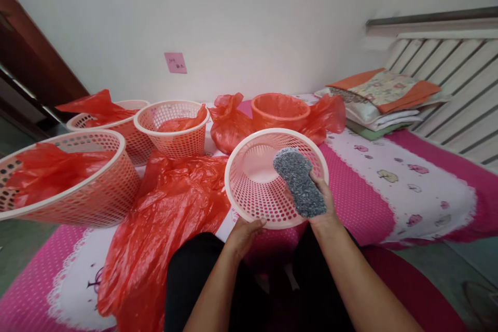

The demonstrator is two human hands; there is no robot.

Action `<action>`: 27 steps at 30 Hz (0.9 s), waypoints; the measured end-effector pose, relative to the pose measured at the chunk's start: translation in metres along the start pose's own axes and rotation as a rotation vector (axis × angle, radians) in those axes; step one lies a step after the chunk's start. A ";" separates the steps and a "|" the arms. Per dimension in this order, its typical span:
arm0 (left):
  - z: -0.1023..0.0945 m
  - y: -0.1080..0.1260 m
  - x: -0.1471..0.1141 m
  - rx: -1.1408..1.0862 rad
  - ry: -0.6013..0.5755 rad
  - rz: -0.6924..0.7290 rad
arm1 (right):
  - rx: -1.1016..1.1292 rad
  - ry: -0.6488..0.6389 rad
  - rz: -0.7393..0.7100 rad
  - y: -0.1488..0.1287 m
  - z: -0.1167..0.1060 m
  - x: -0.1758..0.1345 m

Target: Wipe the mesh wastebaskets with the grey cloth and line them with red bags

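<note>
A pink perforated plastic basket point(260, 202) tilts toward me at the front edge of the bed, its inside showing. My left hand point(244, 236) grips the near rim, thumb over the edge. In my right hand point(323, 201) is a grey, speckled scrubbing sponge point(299, 181) with a narrowed waist, held over the basket's opening at the right. The fingers behind the sponge are mostly hidden. Left of the basket, a crumpled red plastic bag point(167, 218) spreads over the bed and hangs toward my knees.
Several more pink baskets, one a large basket point(93, 181) at left, hold red plastic. A red tub point(280, 106) and a knotted red bag point(229, 124) stand behind. Folded bedding point(392, 98) lies at back right by a slatted headboard point(462, 88). A pink note point(176, 63) is on the wall.
</note>
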State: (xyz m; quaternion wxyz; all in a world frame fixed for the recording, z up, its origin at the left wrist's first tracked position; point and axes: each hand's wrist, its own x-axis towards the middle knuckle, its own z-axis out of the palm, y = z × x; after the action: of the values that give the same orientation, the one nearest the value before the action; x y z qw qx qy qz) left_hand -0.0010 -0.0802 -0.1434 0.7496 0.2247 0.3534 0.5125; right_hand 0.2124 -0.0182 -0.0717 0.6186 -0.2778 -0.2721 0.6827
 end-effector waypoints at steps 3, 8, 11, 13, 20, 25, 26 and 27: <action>0.000 0.000 -0.002 -0.012 -0.001 -0.012 | -0.064 0.044 0.031 -0.001 0.008 -0.003; -0.001 0.001 -0.004 -0.050 -0.064 -0.051 | -0.192 0.062 0.123 0.005 0.017 -0.009; -0.003 0.001 -0.004 -0.029 -0.129 -0.133 | -0.279 0.040 0.153 0.008 0.021 -0.011; -0.004 0.000 -0.004 -0.014 -0.157 -0.142 | -0.326 0.007 0.166 0.010 0.025 -0.013; 0.001 -0.002 -0.004 -0.038 -0.134 -0.067 | -0.416 0.030 0.109 0.014 0.032 -0.010; 0.002 -0.004 -0.005 -0.006 -0.118 -0.053 | -0.423 0.058 0.082 0.015 0.029 -0.007; 0.002 -0.004 -0.004 -0.004 -0.111 -0.047 | -0.432 0.056 0.080 0.015 0.028 -0.006; 0.002 -0.004 -0.003 -0.007 -0.101 -0.040 | -0.441 0.055 0.076 0.016 0.028 -0.006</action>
State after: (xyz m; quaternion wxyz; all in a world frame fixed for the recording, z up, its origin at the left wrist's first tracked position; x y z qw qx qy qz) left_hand 0.0022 -0.0849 -0.1445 0.7773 0.2406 0.3177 0.4868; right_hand 0.1817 -0.0263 -0.0634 0.5239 -0.4350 -0.3872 0.6215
